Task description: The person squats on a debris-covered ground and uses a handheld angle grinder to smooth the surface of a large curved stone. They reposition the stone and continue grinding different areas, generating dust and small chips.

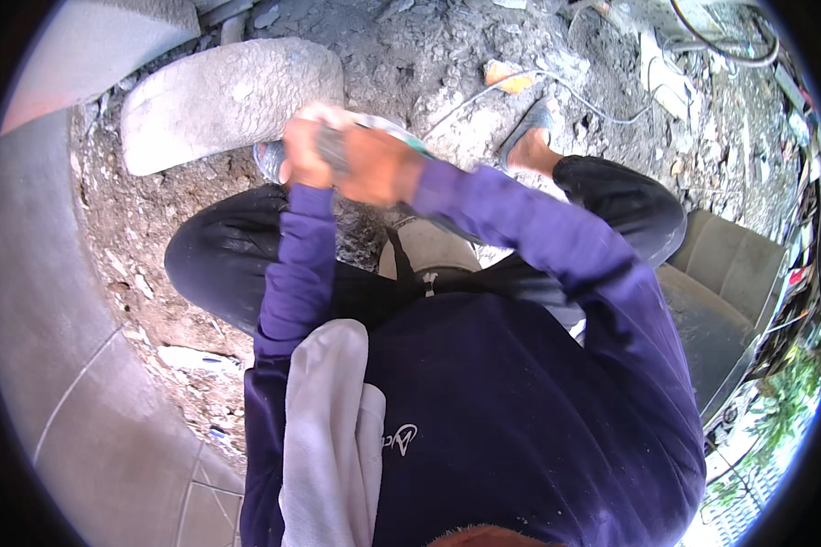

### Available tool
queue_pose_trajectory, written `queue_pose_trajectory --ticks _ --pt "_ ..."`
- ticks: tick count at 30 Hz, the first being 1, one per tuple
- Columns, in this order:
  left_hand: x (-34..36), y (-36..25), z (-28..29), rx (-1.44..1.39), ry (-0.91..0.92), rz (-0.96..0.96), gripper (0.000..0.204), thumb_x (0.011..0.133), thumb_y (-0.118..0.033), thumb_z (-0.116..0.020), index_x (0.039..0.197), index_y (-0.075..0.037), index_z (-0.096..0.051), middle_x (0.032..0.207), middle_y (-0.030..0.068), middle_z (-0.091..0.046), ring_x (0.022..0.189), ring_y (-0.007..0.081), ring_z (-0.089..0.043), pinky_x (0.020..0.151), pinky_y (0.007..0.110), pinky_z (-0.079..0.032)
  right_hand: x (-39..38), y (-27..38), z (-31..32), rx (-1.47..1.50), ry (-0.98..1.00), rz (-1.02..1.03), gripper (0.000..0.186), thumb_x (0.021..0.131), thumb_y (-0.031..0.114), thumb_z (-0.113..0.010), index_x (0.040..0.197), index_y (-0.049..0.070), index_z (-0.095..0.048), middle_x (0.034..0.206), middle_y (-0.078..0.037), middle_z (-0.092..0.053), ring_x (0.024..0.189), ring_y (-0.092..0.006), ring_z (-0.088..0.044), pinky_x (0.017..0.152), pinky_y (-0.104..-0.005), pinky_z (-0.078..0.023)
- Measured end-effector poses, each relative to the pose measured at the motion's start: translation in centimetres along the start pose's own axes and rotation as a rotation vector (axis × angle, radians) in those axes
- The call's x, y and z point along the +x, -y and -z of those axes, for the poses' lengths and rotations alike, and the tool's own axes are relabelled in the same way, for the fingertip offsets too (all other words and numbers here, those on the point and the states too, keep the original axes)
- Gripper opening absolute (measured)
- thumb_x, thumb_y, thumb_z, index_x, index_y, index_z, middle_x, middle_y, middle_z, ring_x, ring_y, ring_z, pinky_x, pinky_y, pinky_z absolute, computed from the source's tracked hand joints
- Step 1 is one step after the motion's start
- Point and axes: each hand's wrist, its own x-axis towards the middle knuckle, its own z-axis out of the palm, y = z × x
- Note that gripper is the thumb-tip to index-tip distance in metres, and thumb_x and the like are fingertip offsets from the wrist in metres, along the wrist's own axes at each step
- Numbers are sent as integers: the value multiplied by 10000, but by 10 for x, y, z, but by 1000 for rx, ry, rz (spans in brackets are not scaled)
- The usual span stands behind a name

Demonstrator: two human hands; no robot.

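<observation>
My left hand [306, 150] and my right hand [379, 166] are close together in front of me, blurred by motion. Their fingers curl round something mostly hidden. A grey piece [331, 149] shows between them, and a pale and teal object [388, 126] shows just beyond my right hand; I cannot make out its kind. Beyond my left hand lies a thick, curved slab [233, 102], pale grey and rough, like stone or concrete. Whether the held thing touches the slab is hidden.
Rubble and grey dust [429, 55] cover the ground ahead. A thin cable [602, 117] loops past an orange-yellow lump [509, 77]. Smooth paving [55, 337] curves along the left. My sandalled foot [531, 137] and a grey panel [721, 273] are at the right.
</observation>
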Motion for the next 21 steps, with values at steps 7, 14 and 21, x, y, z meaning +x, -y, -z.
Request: queue_pose_trajectory --ticks 7,14,21 --pt "52 -16 29 -84 -92 48 416 1048 -352 -431 823 -40 -590 795 166 -661 838 313 -650 865 431 -527 45 26 13 -80 -207 103 468 793 249 -729 1156 -45 -699 1073 -232 -754 996 -344 -754 890 -424 -595" --pt "-33 11 -125 518 253 -179 251 946 -191 -546 828 26 -590 689 199 -571 609 361 -596 587 437 -439 -117 -90 -4 -22 -355 39 552 861 200 -722 1298 -96 -557 919 -339 -704 893 -504 -711 818 -540 -571" --pt "-22 19 -119 570 329 -148 296 930 -245 -540 804 18 -588 715 102 -593 664 193 -575 650 347 -458 -98 -104 -11 92 -427 83 464 816 185 -726 1179 -82 -616 912 -327 -704 880 -487 -712 803 -518 -570"
